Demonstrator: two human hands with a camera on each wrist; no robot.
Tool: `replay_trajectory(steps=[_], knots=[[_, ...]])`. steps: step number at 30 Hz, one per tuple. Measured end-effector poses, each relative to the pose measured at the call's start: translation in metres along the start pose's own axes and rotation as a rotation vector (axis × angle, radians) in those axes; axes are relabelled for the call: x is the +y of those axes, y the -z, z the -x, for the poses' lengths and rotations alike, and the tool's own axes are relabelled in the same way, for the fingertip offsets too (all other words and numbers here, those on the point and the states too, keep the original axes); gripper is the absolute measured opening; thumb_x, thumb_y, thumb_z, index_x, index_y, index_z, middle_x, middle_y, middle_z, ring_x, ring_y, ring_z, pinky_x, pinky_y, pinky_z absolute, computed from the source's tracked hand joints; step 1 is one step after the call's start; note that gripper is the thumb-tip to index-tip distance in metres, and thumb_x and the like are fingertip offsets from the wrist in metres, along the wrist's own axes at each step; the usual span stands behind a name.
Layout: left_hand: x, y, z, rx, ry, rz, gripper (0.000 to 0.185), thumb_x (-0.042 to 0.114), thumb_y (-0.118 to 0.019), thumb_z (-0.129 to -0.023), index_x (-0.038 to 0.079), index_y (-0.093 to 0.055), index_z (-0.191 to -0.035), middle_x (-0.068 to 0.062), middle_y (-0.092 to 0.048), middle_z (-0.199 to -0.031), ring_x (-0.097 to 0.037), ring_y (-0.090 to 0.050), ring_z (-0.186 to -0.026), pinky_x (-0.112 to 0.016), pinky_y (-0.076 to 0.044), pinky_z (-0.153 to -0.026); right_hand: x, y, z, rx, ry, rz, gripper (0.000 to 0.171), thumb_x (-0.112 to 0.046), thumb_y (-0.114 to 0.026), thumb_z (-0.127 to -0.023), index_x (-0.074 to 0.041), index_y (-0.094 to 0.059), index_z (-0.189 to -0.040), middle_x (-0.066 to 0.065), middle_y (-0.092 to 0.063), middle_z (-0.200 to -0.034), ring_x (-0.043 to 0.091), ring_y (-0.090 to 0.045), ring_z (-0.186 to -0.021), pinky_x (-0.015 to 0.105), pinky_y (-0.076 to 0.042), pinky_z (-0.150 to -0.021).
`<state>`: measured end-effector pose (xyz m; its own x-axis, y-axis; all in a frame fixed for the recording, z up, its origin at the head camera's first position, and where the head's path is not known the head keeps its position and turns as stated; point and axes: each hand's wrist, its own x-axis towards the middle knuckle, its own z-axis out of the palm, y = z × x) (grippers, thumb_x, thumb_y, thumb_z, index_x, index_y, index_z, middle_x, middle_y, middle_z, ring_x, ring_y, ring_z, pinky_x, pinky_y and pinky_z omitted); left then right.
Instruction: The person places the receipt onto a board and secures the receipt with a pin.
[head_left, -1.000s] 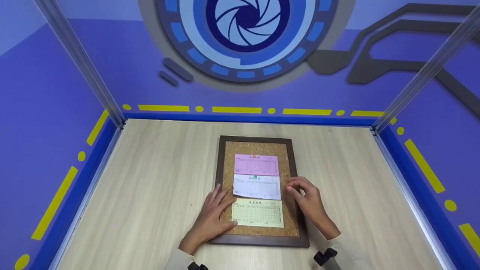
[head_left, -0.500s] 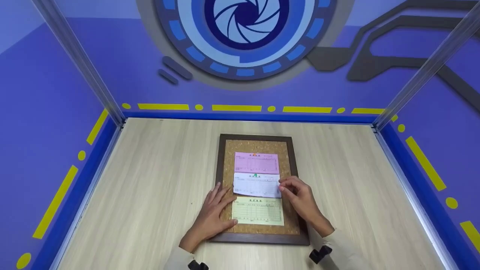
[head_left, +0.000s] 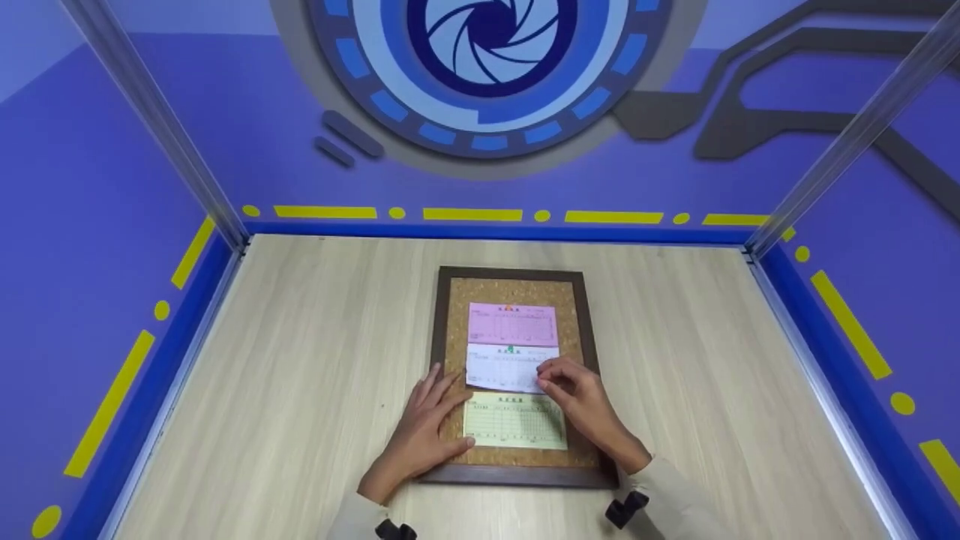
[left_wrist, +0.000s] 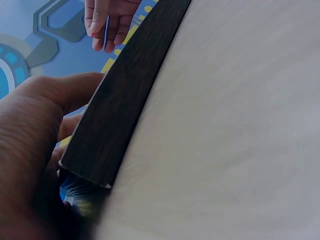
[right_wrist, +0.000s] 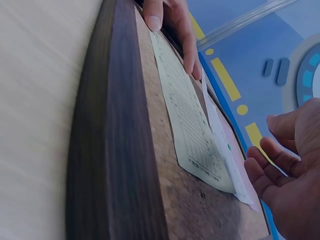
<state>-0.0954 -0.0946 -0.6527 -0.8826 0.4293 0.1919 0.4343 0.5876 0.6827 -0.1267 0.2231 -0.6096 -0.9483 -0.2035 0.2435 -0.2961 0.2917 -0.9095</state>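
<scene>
Pink (head_left: 513, 324) and white paper slips (head_left: 501, 369) sit pinned on the dark-framed cork board (head_left: 454, 339); the yellow slip (head_left: 514, 421) shows no pin. Left hand (head_left: 424, 435) lies flat, fingers spread, steadying; right hand (head_left: 581, 401) curls over the white slip, grip unclear.

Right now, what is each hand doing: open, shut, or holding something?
Left hand: open, fingers flat on the cork board beside the yellow slip.
Right hand: fingers curled at the white slip; a grip cannot be told.

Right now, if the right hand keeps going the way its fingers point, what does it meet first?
The right hand points up-left across the cork board. It would likely meet the white form first, at its right edge; its fingertips already look to be over that edge, though their height above it is unclear.
</scene>
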Motion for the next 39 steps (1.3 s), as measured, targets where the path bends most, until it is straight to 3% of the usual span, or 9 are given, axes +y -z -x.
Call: replay_trajectory(steps=[17,24,28,39], knots=[[-0.001,-0.001,-0.001,0.011,-0.012,-0.004,0.072,0.04,-0.09,-0.084,0.015,-0.068,-0.148,-0.013,-0.044,-0.172,-0.047,-0.017,-0.167,-0.07,-0.016,-0.131,0.001,-0.015,-0.002,-0.046,0.007,0.057,0.009,-0.001,-0.081,-0.098,-0.008,-0.08,-0.093,0.011,-0.077,-0.112,0.028,-0.073,-0.107,0.024,-0.061,-0.089],[0.0,-0.001,-0.001,-0.001,0.0,0.003,0.073,0.044,-0.088,-0.085,0.015,-0.068,-0.149,-0.012,-0.043,-0.173,-0.045,-0.016,-0.168,-0.069,-0.014,-0.132,0.005,-0.021,-0.005,-0.061,0.036,0.08,0.009,0.007,-0.079,-0.096,-0.001,-0.078,-0.092,0.019,-0.076,-0.111,0.035,-0.073,-0.106,0.025,-0.062,-0.089],[0.0,-0.001,-0.001,0.002,-0.007,0.004,0.073,0.043,-0.088,-0.085,0.015,-0.067,-0.149,-0.013,-0.044,-0.173,-0.046,-0.016,-0.167,-0.07,-0.015,-0.131,0.005,-0.023,-0.007,-0.079,0.001,0.067,0.007,0.008,-0.077,-0.097,0.002,-0.077,-0.093,0.02,-0.075,-0.114,0.038,-0.071,-0.109,0.025,-0.06,-0.09],[-0.001,0.001,-0.001,-0.006,0.01,-0.007,0.073,0.043,-0.088,-0.084,0.015,-0.068,-0.149,-0.011,-0.043,-0.173,-0.045,-0.016,-0.168,-0.068,-0.014,-0.132,0.004,-0.023,-0.01,-0.134,-0.021,0.122,0.009,-0.004,-0.079,-0.1,-0.008,-0.079,-0.093,0.012,-0.074,-0.12,0.028,-0.07,-0.112,0.028,-0.06,-0.09]])
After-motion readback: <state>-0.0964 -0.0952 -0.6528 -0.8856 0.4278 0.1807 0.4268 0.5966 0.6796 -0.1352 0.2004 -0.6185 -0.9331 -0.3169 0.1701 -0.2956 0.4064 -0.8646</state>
